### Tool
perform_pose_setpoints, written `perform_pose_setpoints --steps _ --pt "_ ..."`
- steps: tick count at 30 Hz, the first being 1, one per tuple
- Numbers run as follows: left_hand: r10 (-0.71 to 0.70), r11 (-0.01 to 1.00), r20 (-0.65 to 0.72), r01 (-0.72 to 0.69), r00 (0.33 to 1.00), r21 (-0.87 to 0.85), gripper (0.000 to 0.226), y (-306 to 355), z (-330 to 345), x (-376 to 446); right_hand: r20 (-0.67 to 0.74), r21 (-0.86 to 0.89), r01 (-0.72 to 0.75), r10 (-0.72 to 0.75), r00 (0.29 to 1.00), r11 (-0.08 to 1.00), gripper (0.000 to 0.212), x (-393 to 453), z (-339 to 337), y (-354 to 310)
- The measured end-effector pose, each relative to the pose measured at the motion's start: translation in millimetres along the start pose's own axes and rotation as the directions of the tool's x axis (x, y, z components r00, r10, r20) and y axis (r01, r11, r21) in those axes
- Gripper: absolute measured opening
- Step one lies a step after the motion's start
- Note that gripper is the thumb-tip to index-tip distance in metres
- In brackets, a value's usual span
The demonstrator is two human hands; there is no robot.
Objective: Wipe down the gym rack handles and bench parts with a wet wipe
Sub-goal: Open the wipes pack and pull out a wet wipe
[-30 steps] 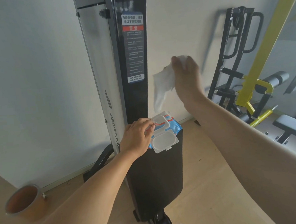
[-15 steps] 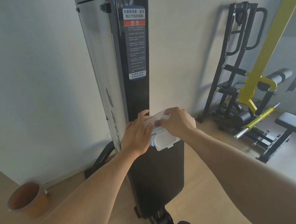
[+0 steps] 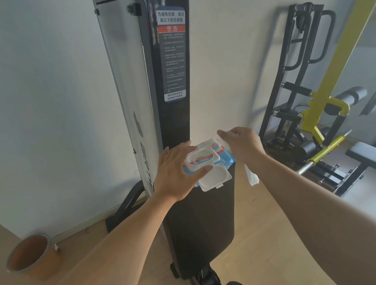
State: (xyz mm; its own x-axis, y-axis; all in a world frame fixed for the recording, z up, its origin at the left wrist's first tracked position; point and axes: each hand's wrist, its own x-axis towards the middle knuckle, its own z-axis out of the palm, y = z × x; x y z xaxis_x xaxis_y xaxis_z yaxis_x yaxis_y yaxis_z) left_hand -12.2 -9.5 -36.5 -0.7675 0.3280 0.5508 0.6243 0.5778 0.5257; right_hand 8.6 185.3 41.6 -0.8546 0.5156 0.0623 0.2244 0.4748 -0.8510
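A blue wet wipe pack (image 3: 225, 160) with its white flip lid (image 3: 215, 178) open lies on the top edge of the upright black bench pad (image 3: 200, 218). My left hand (image 3: 173, 174) rests flat on the pack's left side, fingers straight and thumb laid across its front. My right hand (image 3: 243, 145) is just right of the pack and grips a white wet wipe (image 3: 252, 177), whose loose end hangs below the wrist. The black rack column (image 3: 174, 121) with a warning label rises directly behind the pack.
A brown pot (image 3: 33, 255) stands on the floor at the lower left by the wall. At the right are a black handle rack (image 3: 299, 69), a yellow-framed machine (image 3: 336, 60) and a grey bench (image 3: 372, 156). Wooden floor lies on both sides of the pad.
My right hand came down from near the wall with the wipe to the pack, then shifted slightly right. My left hand flattened and spread over the pack.
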Motion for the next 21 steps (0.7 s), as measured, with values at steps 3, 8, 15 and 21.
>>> perform_pose_setpoints --steps 3,8,15,21 --pt "0.091 0.995 0.027 -0.090 0.995 -0.031 0.072 -6 -1 -3 0.014 0.056 -0.031 0.031 0.999 0.998 0.034 -1 -8 4" --pt "0.203 0.970 0.163 -0.221 0.965 0.100 0.094 -11 0 -8 0.210 -0.162 -0.136 0.169 0.963 0.977 0.039 -9 -12 17" --pt "-0.009 1.000 0.166 0.005 0.986 0.021 0.071 4 -5 -2 0.286 -0.096 -0.159 0.180 0.941 0.983 0.038 -19 -17 9" --pt "-0.107 0.992 0.059 0.102 0.993 0.075 0.033 17 -14 30 0.295 -0.154 -0.130 0.171 0.940 0.979 0.039 -25 -10 17"
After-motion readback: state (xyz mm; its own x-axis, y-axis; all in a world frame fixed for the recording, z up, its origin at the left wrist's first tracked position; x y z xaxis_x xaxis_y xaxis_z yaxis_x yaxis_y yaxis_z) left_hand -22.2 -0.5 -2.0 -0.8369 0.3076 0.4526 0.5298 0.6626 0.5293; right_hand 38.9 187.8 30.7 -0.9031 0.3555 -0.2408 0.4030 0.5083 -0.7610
